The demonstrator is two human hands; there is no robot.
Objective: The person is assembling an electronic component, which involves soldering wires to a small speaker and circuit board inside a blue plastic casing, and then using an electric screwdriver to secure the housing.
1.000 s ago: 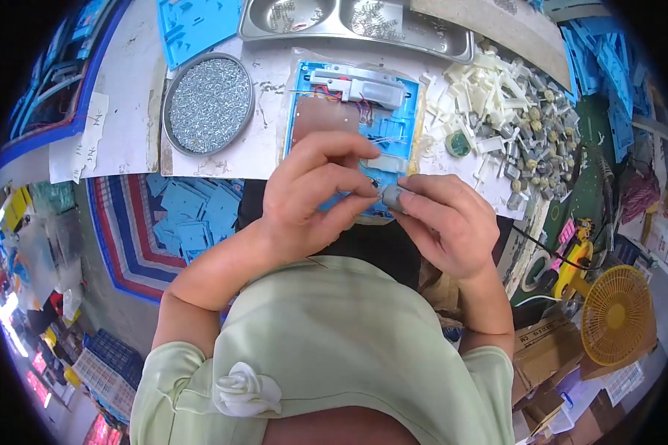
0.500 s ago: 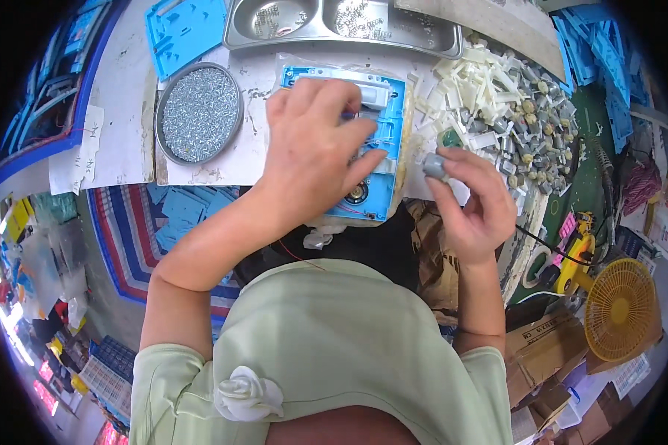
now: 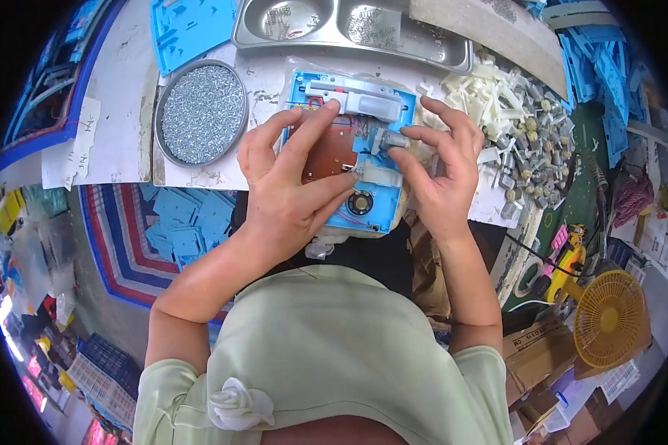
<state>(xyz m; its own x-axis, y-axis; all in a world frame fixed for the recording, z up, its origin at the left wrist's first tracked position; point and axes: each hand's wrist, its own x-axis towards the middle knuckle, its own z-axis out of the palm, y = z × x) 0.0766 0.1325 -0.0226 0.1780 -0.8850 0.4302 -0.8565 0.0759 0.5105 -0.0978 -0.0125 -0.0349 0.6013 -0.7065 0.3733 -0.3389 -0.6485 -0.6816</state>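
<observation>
A blue plastic housing (image 3: pixel 382 213) lies in front of me with a brown circuit board (image 3: pixel 326 154), a round black speaker (image 3: pixel 360 202) and thin wires inside. My left hand (image 3: pixel 286 178) rests over its left side, thumb and fingers spread apart on the board and edge. A small grey motor (image 3: pixel 388 139) sits at the right part of the housing, pinched between the thumb and index finger of my right hand (image 3: pixel 444 159). That hand's other fingers are raised. A grey-white plastic piece (image 3: pixel 360 99) spans the housing's far end.
Left of the housing stands a round dish of small screws (image 3: pixel 202 111). A metal compartment tray (image 3: pixel 352 37) lies at the back. White plastic parts (image 3: pixel 490 96) and several grey motors (image 3: pixel 531 144) are heaped at the right. A yellow fan (image 3: pixel 608 319) stands lower right.
My right hand has moved left, bringing the motor from beside the housing into it. My left hand has shifted left and spread, uncovering the circuit board.
</observation>
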